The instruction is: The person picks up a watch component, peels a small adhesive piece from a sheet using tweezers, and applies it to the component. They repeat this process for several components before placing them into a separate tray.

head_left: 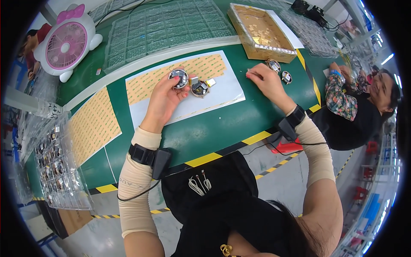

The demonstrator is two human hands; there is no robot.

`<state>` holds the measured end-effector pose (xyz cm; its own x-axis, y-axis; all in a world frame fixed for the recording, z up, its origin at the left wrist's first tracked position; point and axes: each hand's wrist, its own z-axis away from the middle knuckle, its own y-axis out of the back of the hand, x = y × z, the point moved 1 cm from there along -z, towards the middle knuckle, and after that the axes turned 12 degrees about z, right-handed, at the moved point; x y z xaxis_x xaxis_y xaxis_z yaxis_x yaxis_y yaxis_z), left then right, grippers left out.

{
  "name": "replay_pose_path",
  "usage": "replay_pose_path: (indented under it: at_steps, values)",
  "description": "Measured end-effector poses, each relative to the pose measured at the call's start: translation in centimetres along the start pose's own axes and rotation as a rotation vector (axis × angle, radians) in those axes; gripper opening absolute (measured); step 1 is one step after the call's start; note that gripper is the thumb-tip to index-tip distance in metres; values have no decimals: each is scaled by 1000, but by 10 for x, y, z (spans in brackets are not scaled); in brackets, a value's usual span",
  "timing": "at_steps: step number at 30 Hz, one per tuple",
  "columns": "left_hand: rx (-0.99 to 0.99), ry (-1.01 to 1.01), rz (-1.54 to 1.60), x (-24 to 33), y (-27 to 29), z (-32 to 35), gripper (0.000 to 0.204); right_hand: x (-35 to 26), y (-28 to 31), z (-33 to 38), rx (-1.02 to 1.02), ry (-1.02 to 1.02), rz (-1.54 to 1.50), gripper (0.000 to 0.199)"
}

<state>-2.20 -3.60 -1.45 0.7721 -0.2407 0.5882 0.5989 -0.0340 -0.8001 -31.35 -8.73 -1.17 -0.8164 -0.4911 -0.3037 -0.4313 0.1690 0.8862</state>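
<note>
Between the fingers of my left hand (165,99) is a round electronic module (178,79) with a dark circuit face and a metal-coloured rim. A second round module (199,88) lies just right of it on a white sheet (227,88), with a small yellow-and-silver piece (210,82) beside it. Over the green table, right of the sheet, my right hand (269,83) is closed in a pinch; whatever its fingertips hold is too small to make out. Two more round modules, one upper (273,65) and one lower (287,77), rest close behind that hand.
A cardboard box (239,25) with small tan pieces stands at the back. Tan adhesive sheets (95,124) lie left; a clear tray of modules (55,167) sits far left. Clear trays (167,32) and a pink-and-white fan (66,45) are behind. A co-worker (355,103) sits right.
</note>
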Motion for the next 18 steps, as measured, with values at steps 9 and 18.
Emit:
replay_pose_path:
  at_steps: [9,18]
  values:
    - [-6,-6,5,-1,1,-2,35,4,-8,-5,165,-46,-26,9]
    - [3,-3,1,0,0,1,36,-5,-16,-9,123,154,156,9]
